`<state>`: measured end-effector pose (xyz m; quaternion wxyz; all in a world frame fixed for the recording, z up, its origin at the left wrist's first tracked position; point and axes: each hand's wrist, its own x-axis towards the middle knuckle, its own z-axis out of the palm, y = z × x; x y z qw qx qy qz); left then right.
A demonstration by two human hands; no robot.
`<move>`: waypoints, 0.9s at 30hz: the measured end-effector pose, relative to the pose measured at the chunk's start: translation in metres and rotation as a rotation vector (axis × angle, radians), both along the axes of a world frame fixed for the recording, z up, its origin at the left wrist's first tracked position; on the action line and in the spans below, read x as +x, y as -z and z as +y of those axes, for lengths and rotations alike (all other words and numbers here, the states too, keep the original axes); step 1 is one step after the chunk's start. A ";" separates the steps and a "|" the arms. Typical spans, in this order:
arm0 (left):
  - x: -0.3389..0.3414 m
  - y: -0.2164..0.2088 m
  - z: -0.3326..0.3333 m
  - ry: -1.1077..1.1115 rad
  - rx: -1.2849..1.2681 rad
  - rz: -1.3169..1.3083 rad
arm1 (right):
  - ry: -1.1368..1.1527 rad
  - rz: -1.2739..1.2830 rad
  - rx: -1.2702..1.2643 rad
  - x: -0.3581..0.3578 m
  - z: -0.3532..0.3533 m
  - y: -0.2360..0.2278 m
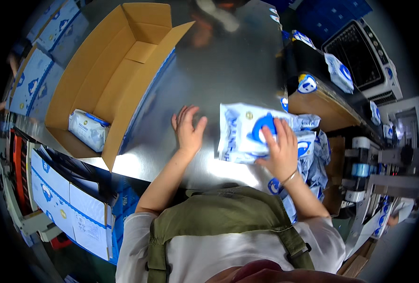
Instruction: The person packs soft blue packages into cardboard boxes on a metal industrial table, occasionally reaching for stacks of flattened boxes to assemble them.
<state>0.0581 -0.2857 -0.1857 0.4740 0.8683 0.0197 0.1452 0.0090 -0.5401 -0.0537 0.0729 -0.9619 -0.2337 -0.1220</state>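
Observation:
A white and blue soft pack of wipes [237,127] is at the right of the metal table, with my right hand [283,148] over its right end. My right fingers lie across its top and the thumb is at its near edge; the underside is hidden. My left hand [189,132] is at the table's middle, fingers apart and holding nothing. To its left a long cardboard box [120,89] stands with its flaps up. One wipes pack [87,128] lies inside, at the near end. Several more packs [308,155] are heaped beside my right hand.
The metal table [214,75] reaches away ahead of me. A dark conveyor [315,63] carrying packs runs along the right, near a machine [360,170]. Printed white and blue cartons [37,80] stand at the far left, and flattened ones [70,203] at the near left.

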 end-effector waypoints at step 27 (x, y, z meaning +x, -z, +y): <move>-0.066 -0.134 0.050 0.437 0.849 0.105 | 0.102 0.009 0.491 0.228 -0.051 -0.034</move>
